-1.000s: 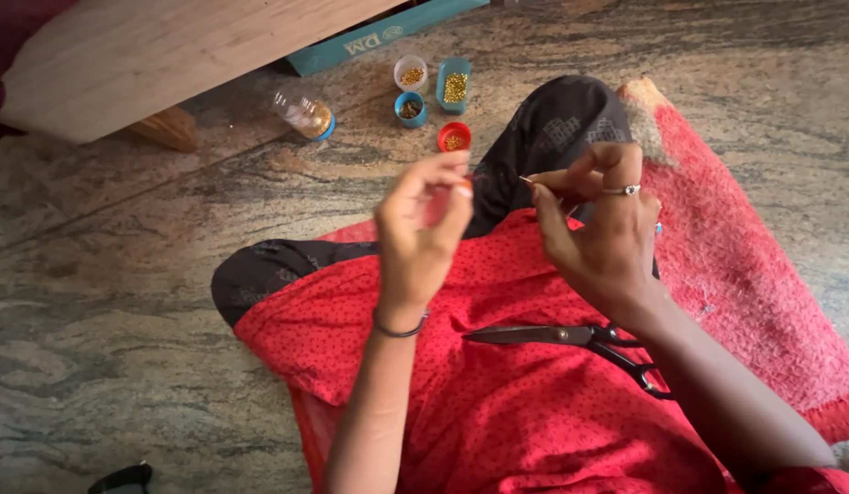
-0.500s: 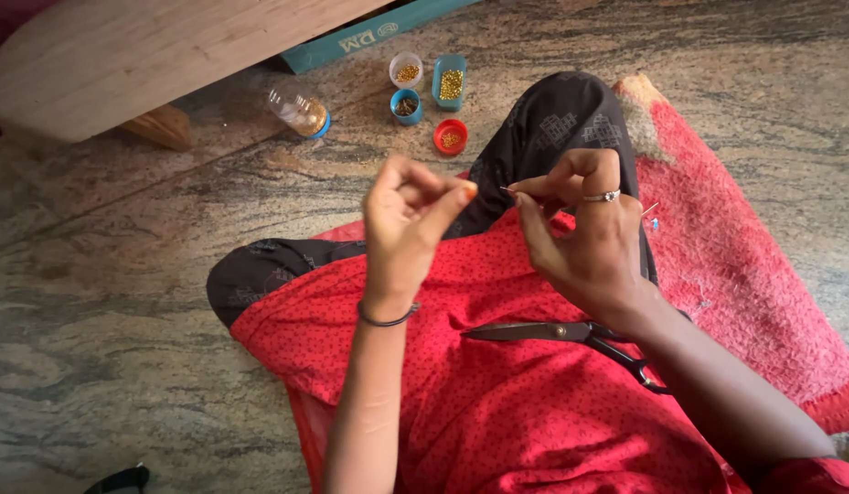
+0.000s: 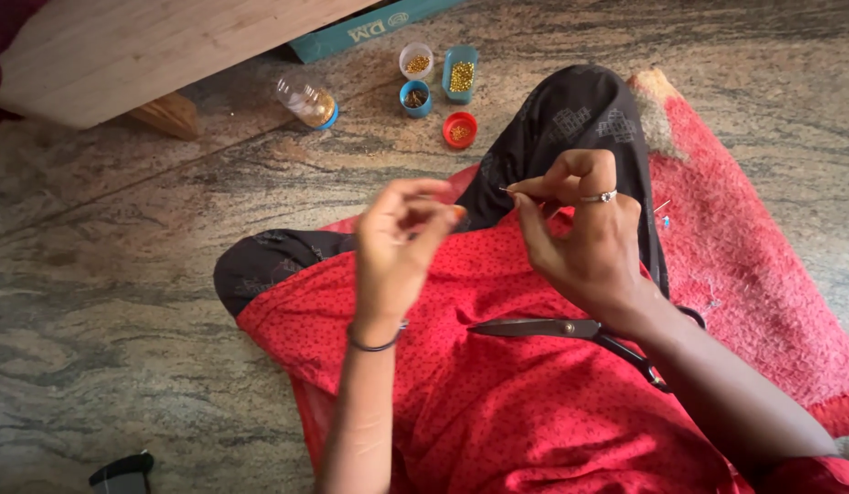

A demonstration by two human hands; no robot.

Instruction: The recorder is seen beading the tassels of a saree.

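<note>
Steel sewing needle (image 3: pixel 508 191) stays pinched in the right hand (image 3: pixel 584 233); the left hand (image 3: pixel 401 247) has drawn away leftward, fingertips pressed together, possibly pinching thread.

Red dotted garment (image 3: pixel 552 402), black scissors (image 3: pixel 571 331), red fuzzy mat (image 3: pixel 763 265), grey-veined stone floor (image 3: pixel 104 311), orange-red cap (image 3: pixel 459 130)

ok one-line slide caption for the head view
Seated person's right hand pinches a needle, left hand raised beside it, scissors on red cloth.
</note>
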